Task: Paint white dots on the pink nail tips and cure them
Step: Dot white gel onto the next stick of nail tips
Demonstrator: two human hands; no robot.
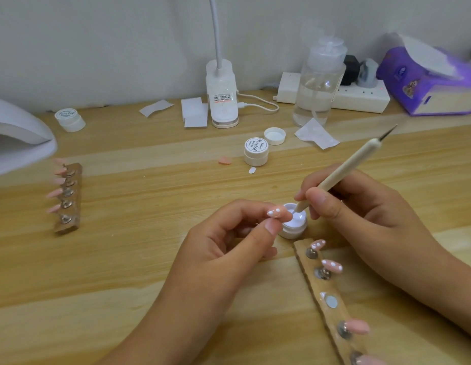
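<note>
My left hand (226, 248) pinches a pink nail tip (277, 212) that bears white dots. My right hand (360, 214) grips a cream dotting pen (345, 167), its lower end dipped into an open jar of white gel (295, 225). In front of the jar lies a cardboard strip (326, 293) with metal holders; two of its pink tips (331, 266) carry white dots, another (356, 326) is plain. A second strip (68, 198) with several plain pink tips lies at the left.
A white curing lamp (16, 133) stands at the far left. Behind are two shut gel jars (256, 151), a loose lid (274, 135), a loose pink tip (225, 161), a clip lamp (222, 98), a pump bottle (318, 83), a power strip (360, 97), paper wipes and a purple tissue pack (426, 80).
</note>
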